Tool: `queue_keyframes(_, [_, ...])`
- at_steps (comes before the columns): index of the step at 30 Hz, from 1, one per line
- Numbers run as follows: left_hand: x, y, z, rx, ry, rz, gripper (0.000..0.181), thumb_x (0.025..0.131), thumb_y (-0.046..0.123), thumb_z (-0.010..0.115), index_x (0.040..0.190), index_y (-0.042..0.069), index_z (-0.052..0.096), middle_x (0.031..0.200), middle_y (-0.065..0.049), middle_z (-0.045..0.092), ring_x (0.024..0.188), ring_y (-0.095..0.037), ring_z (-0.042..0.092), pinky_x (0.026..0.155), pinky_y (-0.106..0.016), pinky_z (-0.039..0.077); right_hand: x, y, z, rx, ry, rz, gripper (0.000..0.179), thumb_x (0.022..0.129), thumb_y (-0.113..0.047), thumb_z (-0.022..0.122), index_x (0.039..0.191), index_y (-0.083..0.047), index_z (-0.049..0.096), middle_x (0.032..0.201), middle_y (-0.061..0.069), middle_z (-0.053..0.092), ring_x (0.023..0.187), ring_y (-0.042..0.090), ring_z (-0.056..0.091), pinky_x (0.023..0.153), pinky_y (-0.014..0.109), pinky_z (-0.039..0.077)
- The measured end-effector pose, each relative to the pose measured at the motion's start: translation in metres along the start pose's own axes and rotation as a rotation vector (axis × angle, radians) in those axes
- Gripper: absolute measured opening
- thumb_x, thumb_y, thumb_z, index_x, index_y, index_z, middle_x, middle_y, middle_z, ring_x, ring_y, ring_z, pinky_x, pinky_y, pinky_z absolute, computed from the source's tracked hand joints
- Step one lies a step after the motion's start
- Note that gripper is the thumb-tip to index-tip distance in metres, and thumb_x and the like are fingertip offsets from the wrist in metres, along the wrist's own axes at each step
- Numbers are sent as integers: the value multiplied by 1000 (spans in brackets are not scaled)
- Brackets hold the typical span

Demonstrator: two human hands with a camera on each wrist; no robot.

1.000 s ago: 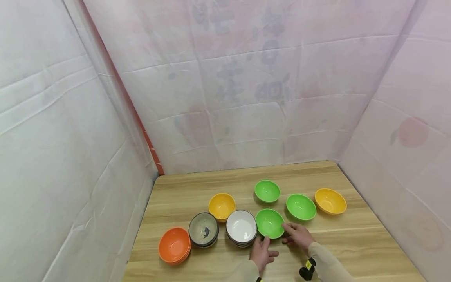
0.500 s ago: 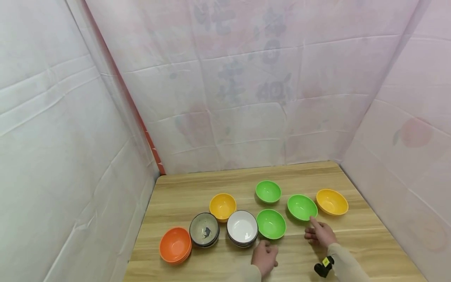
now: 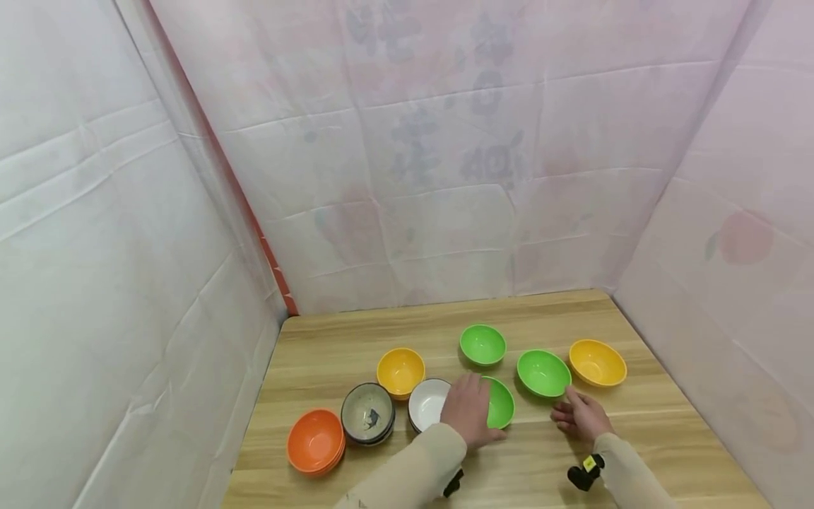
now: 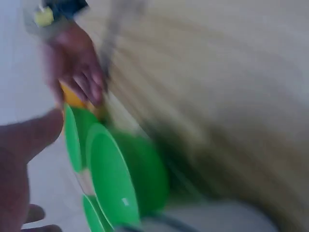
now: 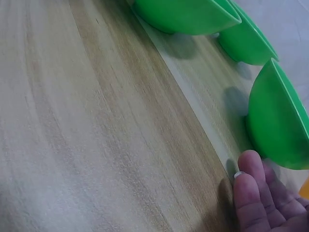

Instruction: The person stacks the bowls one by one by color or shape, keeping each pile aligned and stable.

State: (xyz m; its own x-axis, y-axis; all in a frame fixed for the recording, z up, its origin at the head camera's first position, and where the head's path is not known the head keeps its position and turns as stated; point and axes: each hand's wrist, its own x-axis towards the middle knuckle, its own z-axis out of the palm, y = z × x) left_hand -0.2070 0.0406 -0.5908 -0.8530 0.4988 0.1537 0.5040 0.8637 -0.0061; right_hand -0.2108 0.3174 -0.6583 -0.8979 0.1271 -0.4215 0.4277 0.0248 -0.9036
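Observation:
My left hand (image 3: 469, 410) reaches over the gap between the white bowl stack (image 3: 425, 404) and the near green bowl (image 3: 502, 404), hiding part of both. In the left wrist view its thumb (image 4: 36, 133) is stretched out, and no bowl is in its grasp. My right hand (image 3: 584, 416) is at the near edge of the right green bowl (image 3: 543, 372), thumb by the rim. In the right wrist view its loosely bent fingers (image 5: 248, 193) lie low beside that bowl's outer wall; whether they touch it, I cannot tell.
A third green bowl (image 3: 483, 345) stands farther back, and a yellow bowl (image 3: 596, 363) at the right. Leftward are a yellow bowl stack (image 3: 399, 371), a patterned grey stack (image 3: 367, 412) and an orange stack (image 3: 314, 442). Cloth walls (image 3: 407, 233) border the wooden table (image 3: 343, 332).
My right hand has left the near green bowl for the right green bowl. My left hand drew back slightly, then moved forward over the white and near green bowls. The bowls stay put.

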Motion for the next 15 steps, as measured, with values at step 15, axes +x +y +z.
queue_keyframes(15, [15,-16,23,263,-298,-60,112,57,91,56,141,18,47,144,4,46,142,-24,25,113,-55,15,12,3,1,-73,-11,-5,84,98,-54,41,148,9,18,112,17,66,86,13,67,75,30,56])
